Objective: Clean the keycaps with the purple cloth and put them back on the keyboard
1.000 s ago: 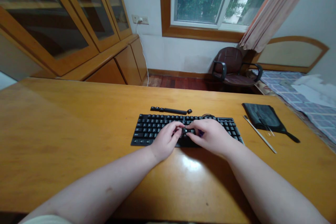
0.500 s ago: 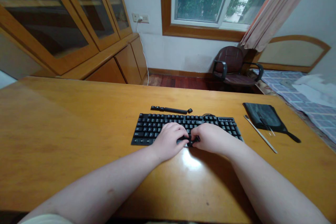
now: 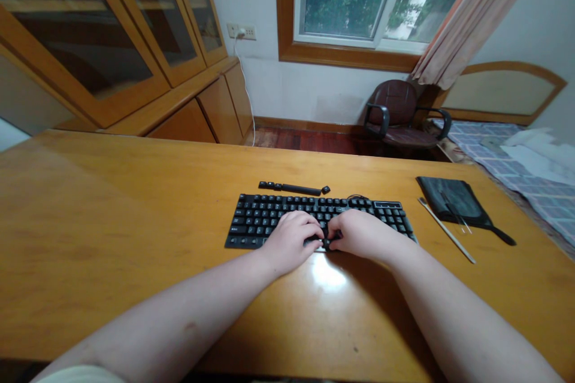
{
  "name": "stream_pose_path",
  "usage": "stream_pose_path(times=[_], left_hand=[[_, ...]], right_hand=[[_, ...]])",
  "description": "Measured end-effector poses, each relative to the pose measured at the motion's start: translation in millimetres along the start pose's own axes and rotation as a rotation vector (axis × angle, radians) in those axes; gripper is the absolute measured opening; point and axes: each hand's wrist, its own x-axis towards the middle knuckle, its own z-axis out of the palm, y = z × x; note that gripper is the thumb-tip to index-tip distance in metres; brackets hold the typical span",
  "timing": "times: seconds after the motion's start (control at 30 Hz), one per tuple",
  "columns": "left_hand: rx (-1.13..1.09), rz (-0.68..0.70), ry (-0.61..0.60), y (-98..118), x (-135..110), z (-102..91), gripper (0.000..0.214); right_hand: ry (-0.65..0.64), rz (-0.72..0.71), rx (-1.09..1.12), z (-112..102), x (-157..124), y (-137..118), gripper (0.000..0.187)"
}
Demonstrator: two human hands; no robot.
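Note:
A black keyboard [image 3: 251, 221] lies on the wooden desk in front of me, with a bare pale strip in its bottom row where the space bar sits. My left hand [image 3: 294, 239] rests over its lower middle, fingers curled on the keys and thumb by the front edge. Just to the right, my right hand [image 3: 359, 236] pinches with thumb and index finger at a keycap [image 3: 327, 243] in the bottom row; the fingers partly hide it. Behind the keyboard lie a loose space bar [image 3: 300, 190], several small keycaps [image 3: 270, 185] and a single keycap [image 3: 326, 190].
On the right of the desk [image 3: 135, 203] are a black pouch [image 3: 453, 197] with thin wire tools on it and a long pale brush-like stick [image 3: 447, 230]. Beyond the desk stand a chair [image 3: 395, 111], a bed [image 3: 516, 155] and a glass-doored cabinet [image 3: 162, 78].
Both hands stay at the same place on the keyboard. The right fingers have shifted slightly around the keycap, and the view has moved very slightly.

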Motion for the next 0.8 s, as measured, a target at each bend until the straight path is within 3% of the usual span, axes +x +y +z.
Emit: stream_pose_path(times=[0.37, 0.8], left_hand=[[0.086, 0.006, 0.002, 0.2, 0.1, 0.9, 0.007], [0.111, 0.006, 0.021, -0.4, -0.5, 1.6, 0.007]], right_hand=[[-0.092, 0.071, -0.063, -2.3, 0.2, -2.0, 0.015], [-0.086, 0.057, -0.069, -6.1, 0.2, -3.5, 0.015]])
